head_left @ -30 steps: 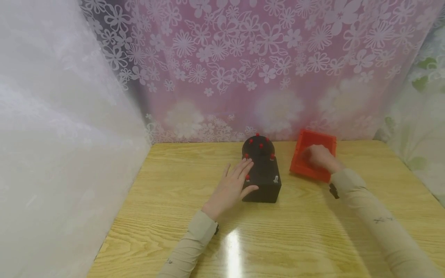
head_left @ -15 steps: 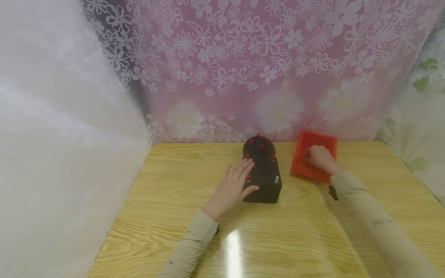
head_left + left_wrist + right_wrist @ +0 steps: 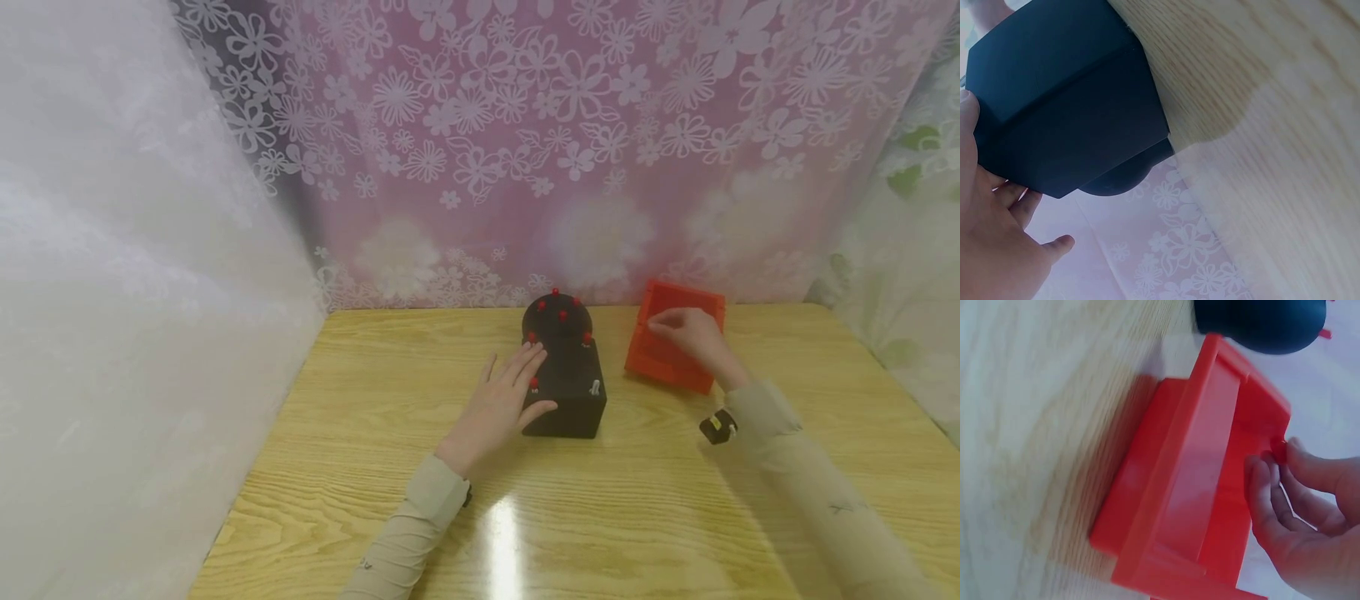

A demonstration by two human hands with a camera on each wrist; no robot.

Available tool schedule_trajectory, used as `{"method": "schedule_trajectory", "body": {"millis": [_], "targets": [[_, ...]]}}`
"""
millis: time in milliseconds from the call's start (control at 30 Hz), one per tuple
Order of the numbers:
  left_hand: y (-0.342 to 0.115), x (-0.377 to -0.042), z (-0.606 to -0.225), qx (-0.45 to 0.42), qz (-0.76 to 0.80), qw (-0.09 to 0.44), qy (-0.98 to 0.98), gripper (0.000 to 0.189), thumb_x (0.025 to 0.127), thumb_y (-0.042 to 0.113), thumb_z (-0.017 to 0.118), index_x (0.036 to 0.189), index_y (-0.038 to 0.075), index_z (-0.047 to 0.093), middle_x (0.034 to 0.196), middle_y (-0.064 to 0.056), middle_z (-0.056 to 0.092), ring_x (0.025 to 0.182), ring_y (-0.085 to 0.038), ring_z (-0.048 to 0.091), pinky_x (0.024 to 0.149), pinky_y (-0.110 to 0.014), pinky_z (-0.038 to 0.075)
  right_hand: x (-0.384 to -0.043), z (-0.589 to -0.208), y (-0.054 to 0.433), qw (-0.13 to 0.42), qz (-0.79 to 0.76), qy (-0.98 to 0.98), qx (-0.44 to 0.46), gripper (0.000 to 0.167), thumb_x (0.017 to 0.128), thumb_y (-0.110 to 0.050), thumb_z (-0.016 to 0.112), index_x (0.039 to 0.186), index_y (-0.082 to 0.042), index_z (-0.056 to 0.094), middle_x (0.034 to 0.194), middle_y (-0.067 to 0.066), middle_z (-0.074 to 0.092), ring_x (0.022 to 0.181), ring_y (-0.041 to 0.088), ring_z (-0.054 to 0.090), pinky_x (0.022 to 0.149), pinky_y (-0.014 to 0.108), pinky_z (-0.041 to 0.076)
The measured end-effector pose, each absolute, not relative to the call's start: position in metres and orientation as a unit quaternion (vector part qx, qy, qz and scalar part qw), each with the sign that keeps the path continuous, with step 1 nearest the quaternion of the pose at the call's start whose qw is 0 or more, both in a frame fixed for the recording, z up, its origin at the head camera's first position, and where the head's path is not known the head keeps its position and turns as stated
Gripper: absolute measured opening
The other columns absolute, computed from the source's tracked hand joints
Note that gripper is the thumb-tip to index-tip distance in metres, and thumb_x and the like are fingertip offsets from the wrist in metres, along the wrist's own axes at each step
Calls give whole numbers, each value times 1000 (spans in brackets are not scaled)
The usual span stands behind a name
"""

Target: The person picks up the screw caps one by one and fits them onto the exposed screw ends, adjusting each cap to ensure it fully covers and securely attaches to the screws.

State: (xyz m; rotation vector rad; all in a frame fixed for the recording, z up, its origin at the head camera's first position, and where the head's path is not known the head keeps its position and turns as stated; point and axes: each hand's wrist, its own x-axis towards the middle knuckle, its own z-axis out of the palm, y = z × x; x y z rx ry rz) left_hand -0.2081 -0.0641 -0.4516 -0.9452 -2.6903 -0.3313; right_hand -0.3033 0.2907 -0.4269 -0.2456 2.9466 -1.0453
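Note:
A black box with a raised round back stands on the table. Several small red-topped knobs stick up from it, and at its front right corner is a bare pale lever. My left hand rests on the box's left side, fingers spread and mostly straight. In the left wrist view the box fills the upper left. My right hand is above the red open bin. Between thumb and fingers it pinches a small red piece, mostly hidden by the fingertips.
A wooden table carries both the box and the bin, which stand a short gap apart near its back edge. Behind hangs a pink flowered curtain, with a white sheet along the left side.
My right hand has come up from inside the red bin, its fingers now visible and pinched together. The left hand and the black box have stayed where they were.

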Motion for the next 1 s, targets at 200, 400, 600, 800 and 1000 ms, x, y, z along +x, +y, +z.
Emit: {"method": "schedule_trajectory", "body": {"millis": [200, 400, 600, 800, 1000], "targets": [[-64, -207, -450, -325, -120, 130, -929, 78, 103, 57, 46, 161, 10, 25, 168, -3, 23, 156, -17, 16, 126, -53, 12, -287, -422, 283, -18, -373, 926, -59, 47, 105, -35, 57, 131, 4, 64, 131, 28, 62, 121, 46, 57, 102, 61, 44], [-64, -207, -450, -323, -123, 120, -931, 77, 103, 56, 46, 162, 10, 24, 168, -2, 21, 156, -16, 15, 126, -52, 11, -274, -424, 276, -61, -397, 914, -51, 50, 104, -40, 58, 131, 2, 65, 131, 26, 64, 124, 46, 56, 103, 62, 42], [-64, -207, -451, -325, -120, 121, -930, 78, 103, 56, 45, 162, 10, 23, 168, -3, 20, 156, -17, 15, 125, -53, 12, -259, -421, 264, -72, -433, 897, -44, 53, 104, -44, 56, 132, 0, 64, 132, 25, 63, 129, 44, 53, 108, 63, 38], [-64, -208, -451, -324, -122, 124, -930, 78, 103, 56, 46, 162, 10, 24, 168, -3, 21, 156, -18, 16, 125, -53, 12, -246, -420, 246, -91, -451, 886, -60, 46, 103, -39, 61, 128, -2, 69, 123, 20, 70, 114, 16, 63, 101, 38, 48], [-64, -208, -454, -328, -114, 136, -928, 78, 103, 57, 45, 161, 9, 25, 168, -4, 22, 155, -18, 17, 125, -53, 13, -234, -421, 229, -88, -494, 861, -75, 38, 98, -34, 69, 122, -4, 72, 110, 15, 75, 93, -12, 59, 83, 11, 48]]}}
